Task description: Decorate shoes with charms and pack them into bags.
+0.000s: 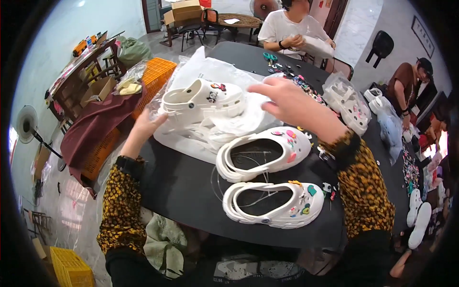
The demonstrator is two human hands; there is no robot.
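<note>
white clog in clear bag, upper centre: judged light, slippery film; steadied by left hand, right hand fingers spread, nothing gripped.

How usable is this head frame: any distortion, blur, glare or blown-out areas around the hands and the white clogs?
Head view: strong fisheye bend, with a black vignette at the rim; the right hand is slightly motion-soft, while the left hand is sharper; the white clog and clear plastic bag are nearly washed out; the dark table stays evenly lit.
</note>
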